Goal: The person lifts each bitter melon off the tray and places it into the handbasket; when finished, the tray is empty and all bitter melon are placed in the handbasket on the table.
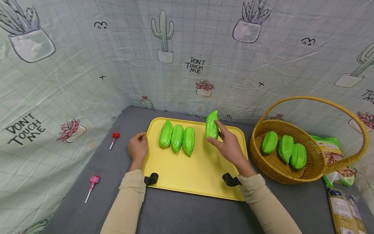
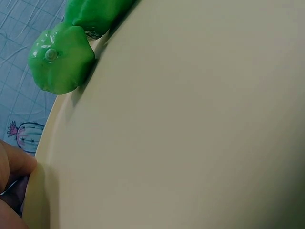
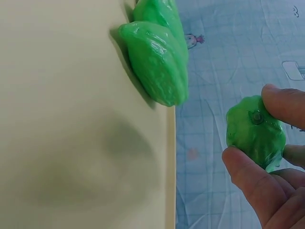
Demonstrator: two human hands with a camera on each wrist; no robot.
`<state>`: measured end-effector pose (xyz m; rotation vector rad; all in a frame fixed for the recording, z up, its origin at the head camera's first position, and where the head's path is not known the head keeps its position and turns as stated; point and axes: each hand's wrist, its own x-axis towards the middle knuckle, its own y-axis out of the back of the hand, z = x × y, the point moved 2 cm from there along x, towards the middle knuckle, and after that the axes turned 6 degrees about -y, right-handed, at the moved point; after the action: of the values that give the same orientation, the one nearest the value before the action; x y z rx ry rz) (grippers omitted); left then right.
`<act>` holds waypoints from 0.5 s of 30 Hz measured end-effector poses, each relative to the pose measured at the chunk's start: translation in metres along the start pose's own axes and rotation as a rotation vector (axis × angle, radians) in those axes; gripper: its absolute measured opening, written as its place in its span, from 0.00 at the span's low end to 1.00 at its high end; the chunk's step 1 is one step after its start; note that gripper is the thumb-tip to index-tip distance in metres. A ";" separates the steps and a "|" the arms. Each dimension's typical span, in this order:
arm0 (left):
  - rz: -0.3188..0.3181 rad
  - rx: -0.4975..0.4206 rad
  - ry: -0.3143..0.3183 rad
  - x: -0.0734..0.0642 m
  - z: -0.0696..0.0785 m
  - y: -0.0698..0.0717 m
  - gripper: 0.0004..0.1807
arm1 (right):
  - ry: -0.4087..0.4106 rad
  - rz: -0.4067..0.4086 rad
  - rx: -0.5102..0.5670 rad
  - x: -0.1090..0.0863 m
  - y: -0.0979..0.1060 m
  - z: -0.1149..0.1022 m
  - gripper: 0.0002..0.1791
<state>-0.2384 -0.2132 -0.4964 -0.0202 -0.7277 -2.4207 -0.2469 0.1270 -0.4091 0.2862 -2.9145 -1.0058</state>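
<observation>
My right hand [image 1: 230,146] pinches a green bitter melon [image 1: 211,125] between thumb and fingertips. In the right wrist view this bitter melon [image 3: 255,131] shows its stem end, raised off the yellow tray [image 1: 193,175]. Three more bitter melons [image 1: 177,138] lie side by side on the tray's left half. At the tray's left rim, my left hand [image 1: 138,148] has its fingers curled, and the left wrist view shows its fingertips [image 2: 26,162] gripping the edge.
Right of the tray stands a wicker basket [image 1: 315,165] with a tall handle, holding three bitter melons [image 1: 285,148]. Beyond it lie a green-and-white packet [image 1: 333,156] and a clear pack [image 1: 346,211]. Two lollipops, one red [image 1: 115,135] and one pink [image 1: 94,180], lie at left.
</observation>
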 end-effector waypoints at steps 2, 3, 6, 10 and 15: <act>-0.001 0.000 0.005 0.000 0.000 0.000 0.14 | 0.004 0.004 -0.002 0.000 0.002 0.000 0.46; -0.001 0.001 0.007 0.001 0.000 0.000 0.14 | 0.005 0.006 -0.003 -0.001 0.002 0.000 0.46; -0.004 0.002 0.010 0.001 0.000 0.000 0.14 | 0.002 0.013 -0.008 -0.002 0.005 0.000 0.46; -0.002 0.001 0.011 0.002 -0.001 -0.001 0.14 | -0.006 0.010 -0.001 -0.005 0.008 0.002 0.46; 0.004 -0.002 0.007 0.001 -0.001 -0.001 0.14 | -0.006 0.002 0.003 -0.010 0.015 0.004 0.46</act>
<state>-0.2397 -0.2135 -0.4976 -0.0143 -0.7214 -2.4169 -0.2400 0.1425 -0.4028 0.2803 -2.9214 -1.0035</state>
